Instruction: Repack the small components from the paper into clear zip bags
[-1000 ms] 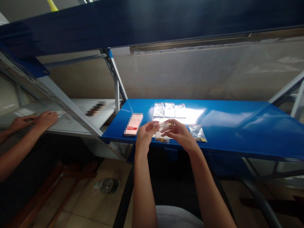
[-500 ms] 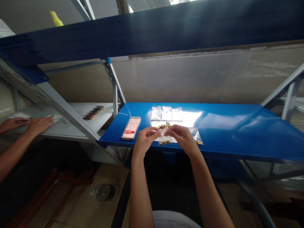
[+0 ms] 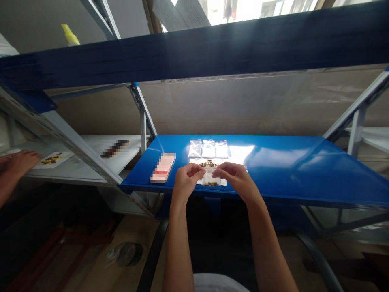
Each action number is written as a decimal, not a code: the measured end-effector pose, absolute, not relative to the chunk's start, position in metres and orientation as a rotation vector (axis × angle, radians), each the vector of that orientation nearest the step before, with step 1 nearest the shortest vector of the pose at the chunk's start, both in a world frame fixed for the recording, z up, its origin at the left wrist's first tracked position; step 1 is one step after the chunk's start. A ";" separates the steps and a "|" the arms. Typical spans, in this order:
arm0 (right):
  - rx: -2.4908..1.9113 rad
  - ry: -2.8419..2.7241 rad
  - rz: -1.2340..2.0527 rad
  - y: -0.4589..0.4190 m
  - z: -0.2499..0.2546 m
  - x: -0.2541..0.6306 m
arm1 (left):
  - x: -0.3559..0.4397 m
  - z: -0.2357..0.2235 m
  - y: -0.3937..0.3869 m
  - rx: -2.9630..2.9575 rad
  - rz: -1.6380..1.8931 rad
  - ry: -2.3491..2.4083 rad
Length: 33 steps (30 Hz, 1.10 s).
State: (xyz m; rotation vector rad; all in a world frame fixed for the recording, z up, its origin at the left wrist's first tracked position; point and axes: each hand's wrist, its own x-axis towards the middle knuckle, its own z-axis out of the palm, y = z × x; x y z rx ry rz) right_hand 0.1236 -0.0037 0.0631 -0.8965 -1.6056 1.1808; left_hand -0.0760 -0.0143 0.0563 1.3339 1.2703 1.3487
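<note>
Glossy blue desk (image 3: 288,162) stretches out under my remote view. Nearest, my left hand (image 3: 185,182) and right hand (image 3: 238,178) each have a pinched grip on the small clear bag (image 3: 212,178), near the desk's front edge. Should one pinch slip, it could tip; I can't tell whether it's sealed, so its yellowish contents (image 3: 212,183) might spill. Just beyond, a nudge could scatter the loose pieces (image 3: 209,163); farther back, three clear bags (image 3: 208,149) lie in a row.
</note>
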 end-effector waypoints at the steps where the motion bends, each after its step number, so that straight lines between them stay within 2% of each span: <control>1: -0.902 -1.598 1.161 -0.004 0.064 0.124 | -0.074 0.057 -0.014 1.330 1.347 1.239; 6: -0.898 -1.569 1.121 -0.003 0.064 0.127 | -0.066 0.060 -0.014 1.366 1.254 1.089; 23: -0.875 -1.630 1.105 -0.006 0.067 0.136 | -0.056 0.054 -0.011 1.306 1.337 1.136; 33: -0.953 -1.534 1.095 -0.001 0.060 0.140 | -0.062 0.055 -0.011 1.348 1.202 1.113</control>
